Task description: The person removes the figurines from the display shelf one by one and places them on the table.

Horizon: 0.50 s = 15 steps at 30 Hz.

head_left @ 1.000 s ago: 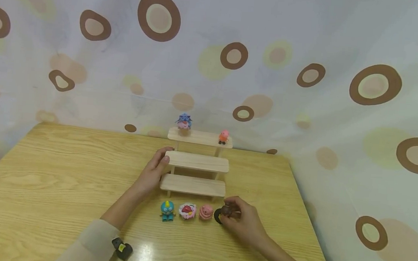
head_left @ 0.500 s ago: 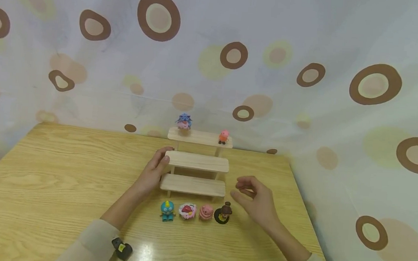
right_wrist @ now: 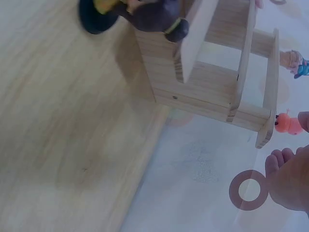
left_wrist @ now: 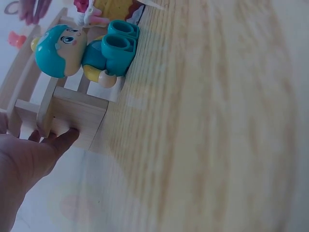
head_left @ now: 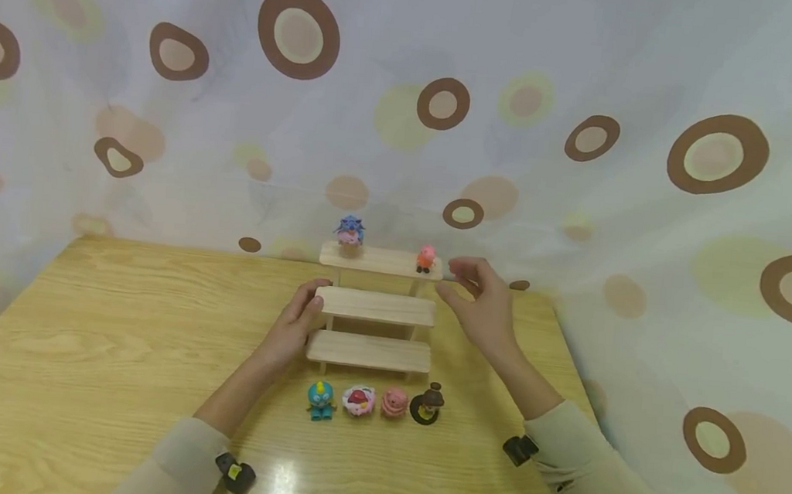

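Observation:
A three-tier wooden display shelf (head_left: pixel 373 305) stands on the table. My left hand (head_left: pixel 295 318) grips its left side at the middle tier; in the left wrist view the fingertips (left_wrist: pixel 71 135) lie against the side panel. My right hand (head_left: pixel 487 310) is raised beside the top tier's right end, thumb and fingers apart and holding nothing. Closest to it is a small pink pig figurine (head_left: pixel 426 259) in orange, standing on that tier. A figurine with a blue top (head_left: pixel 350 232) occupies the same tier's left end.
A row of toys lines the table (head_left: pixel 150 352) before the shelf: a teal-haired doll (head_left: pixel 320 401), a white-and-pink piece (head_left: pixel 359 401), a pink swirled piece (head_left: pixel 394 403) and a brown-haired figurine (head_left: pixel 431 402) on a black base. Behind hangs a patterned wall covering (head_left: pixel 349 135).
My right hand has let go of the brown-haired figurine, leaving it standing in the row, and has moved up and away to the top tier's right end. The left hand keeps its place.

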Each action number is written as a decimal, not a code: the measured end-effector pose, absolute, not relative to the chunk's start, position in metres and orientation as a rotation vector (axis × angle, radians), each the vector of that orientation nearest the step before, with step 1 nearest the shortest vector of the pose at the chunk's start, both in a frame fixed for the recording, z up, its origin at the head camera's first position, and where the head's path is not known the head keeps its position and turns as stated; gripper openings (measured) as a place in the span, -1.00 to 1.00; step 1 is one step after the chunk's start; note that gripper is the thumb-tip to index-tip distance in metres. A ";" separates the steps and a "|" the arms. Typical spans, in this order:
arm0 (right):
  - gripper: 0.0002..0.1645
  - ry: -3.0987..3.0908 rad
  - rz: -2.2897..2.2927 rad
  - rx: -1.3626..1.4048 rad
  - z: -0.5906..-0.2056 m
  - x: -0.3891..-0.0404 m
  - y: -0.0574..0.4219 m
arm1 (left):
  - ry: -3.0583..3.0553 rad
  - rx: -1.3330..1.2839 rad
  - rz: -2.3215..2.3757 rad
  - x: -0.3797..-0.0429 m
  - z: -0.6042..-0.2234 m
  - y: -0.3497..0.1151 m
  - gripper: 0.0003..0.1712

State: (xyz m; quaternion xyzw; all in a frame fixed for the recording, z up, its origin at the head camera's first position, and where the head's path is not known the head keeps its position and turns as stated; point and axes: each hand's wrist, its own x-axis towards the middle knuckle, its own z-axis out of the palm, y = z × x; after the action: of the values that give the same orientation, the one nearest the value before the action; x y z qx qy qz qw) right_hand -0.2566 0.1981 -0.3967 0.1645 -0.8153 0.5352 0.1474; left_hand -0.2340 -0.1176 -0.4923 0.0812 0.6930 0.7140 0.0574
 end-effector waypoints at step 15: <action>-0.63 -2.449 1.399 0.576 -0.391 -0.293 0.180 | 2.092 0.282 2.189 -0.234 -0.492 -0.118 -0.48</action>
State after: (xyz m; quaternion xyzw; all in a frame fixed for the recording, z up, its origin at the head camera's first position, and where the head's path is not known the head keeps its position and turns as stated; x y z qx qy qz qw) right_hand -0.2935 0.1802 -0.3909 0.1983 -0.8434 0.4819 0.1310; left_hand -0.2338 -0.1184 -0.4922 0.0927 0.6872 0.7188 0.0503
